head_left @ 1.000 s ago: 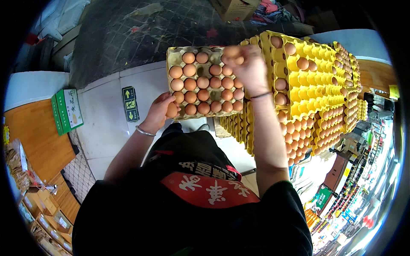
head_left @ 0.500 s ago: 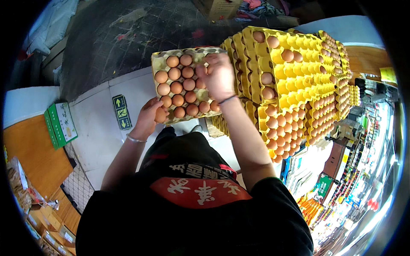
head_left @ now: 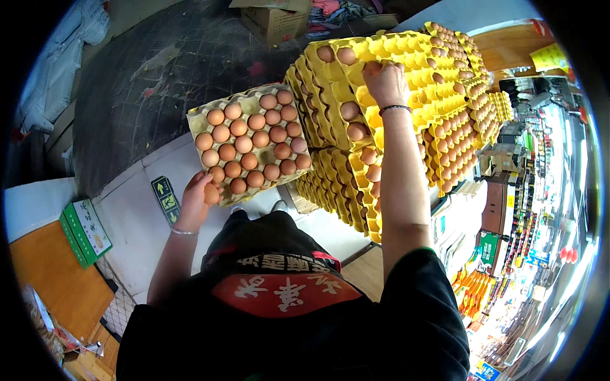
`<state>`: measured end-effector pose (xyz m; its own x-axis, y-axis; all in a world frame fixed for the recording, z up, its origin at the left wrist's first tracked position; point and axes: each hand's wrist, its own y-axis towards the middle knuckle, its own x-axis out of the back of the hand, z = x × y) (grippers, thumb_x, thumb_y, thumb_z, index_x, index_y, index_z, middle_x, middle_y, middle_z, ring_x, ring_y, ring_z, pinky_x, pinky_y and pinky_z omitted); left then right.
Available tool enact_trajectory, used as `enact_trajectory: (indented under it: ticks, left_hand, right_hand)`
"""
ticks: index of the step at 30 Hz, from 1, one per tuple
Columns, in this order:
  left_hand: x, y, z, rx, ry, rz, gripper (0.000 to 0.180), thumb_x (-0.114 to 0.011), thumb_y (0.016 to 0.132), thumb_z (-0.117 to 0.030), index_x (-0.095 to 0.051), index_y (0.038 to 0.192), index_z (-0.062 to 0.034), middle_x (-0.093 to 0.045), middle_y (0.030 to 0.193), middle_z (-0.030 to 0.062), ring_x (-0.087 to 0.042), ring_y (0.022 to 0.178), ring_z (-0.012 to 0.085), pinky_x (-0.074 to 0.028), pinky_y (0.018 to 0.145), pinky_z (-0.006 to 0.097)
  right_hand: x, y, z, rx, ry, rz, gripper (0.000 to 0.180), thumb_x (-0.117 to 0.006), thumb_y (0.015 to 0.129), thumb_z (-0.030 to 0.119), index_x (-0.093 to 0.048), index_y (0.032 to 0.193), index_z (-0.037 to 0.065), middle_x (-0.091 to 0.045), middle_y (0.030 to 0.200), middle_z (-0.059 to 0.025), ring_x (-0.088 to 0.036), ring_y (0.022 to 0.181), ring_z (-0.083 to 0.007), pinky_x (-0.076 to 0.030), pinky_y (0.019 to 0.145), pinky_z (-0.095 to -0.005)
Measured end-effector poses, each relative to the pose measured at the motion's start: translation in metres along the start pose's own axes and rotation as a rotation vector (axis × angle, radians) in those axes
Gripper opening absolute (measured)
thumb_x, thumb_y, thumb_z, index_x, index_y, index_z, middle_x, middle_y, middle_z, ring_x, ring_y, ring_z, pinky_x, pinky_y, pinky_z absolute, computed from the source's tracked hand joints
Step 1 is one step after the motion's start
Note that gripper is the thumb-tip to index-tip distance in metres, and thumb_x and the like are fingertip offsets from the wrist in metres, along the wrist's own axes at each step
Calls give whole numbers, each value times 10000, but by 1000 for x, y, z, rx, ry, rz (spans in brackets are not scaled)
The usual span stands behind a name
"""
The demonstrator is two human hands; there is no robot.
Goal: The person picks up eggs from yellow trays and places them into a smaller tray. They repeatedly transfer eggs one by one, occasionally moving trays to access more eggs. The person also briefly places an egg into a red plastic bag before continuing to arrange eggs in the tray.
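A grey tray of brown eggs (head_left: 244, 143) is in front of me, with a few bare cups among the eggs. At its near left corner my left hand (head_left: 196, 197) is closed around a loose brown egg (head_left: 211, 193), fingertips against the tray's edge. My right arm reaches out to a yellow egg tray (head_left: 416, 82) on top of the stack at the right. There my right hand (head_left: 386, 84) is curled with its fingers down in the cups, closed on an egg that it mostly covers. A few scattered eggs (head_left: 349, 110) sit in that tray.
Full egg trays (head_left: 454, 152) make up more of the stack on the right. A cardboard box (head_left: 276, 22) stands on the dark floor beyond. At the left is a green and white box (head_left: 88, 233) by a wooden counter (head_left: 54, 270). Store shelves (head_left: 521, 209) line the far right.
My right hand has moved from the grey tray over to the yellow tray on the right. My left hand stays at the grey tray's corner with its egg. The view has shifted right.
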<state>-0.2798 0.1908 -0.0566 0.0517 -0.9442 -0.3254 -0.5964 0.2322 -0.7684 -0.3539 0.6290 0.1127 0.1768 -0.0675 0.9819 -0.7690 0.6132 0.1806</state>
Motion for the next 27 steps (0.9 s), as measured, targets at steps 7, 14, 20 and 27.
enact_trajectory:
  ticks: [7,14,20,27]
  left_hand:
    - [6,6,5,-50,-37,110,330,-626,895,-224,-548,1193,-106,-606,916,47,-627,774,193,-542,650,355]
    - [4,2,5,-38,-6,32,332,-628,901,-239,-548,1195,-105,-620,912,55,-649,787,214,-543,662,368]
    - [0,0,4,-20,12,-8,336,-635,894,-247,-545,1186,-107,-619,900,54,-647,789,214,-538,679,372]
    - [-4,-1,3,-34,-13,-1,365,-647,890,-221,-523,1205,-84,-618,895,76,-648,776,228,-559,653,373]
  right_hand:
    - [17,-28,-9,219,377,-343,351,-753,762,337,-650,901,31,-645,882,-162,-645,780,-317,-529,668,-399]
    - [-38,-169,49,492,706,-9,366,-778,735,223,-608,964,-6,-589,908,-138,-567,714,-276,-488,648,-364]
    - [-104,-234,56,377,706,260,461,-753,729,282,-618,1090,28,-583,1045,-159,-600,917,-356,-509,777,-430]
    - [-130,-240,60,541,486,122,431,-748,740,269,-637,1099,57,-564,1082,-122,-555,982,-319,-477,818,-426]
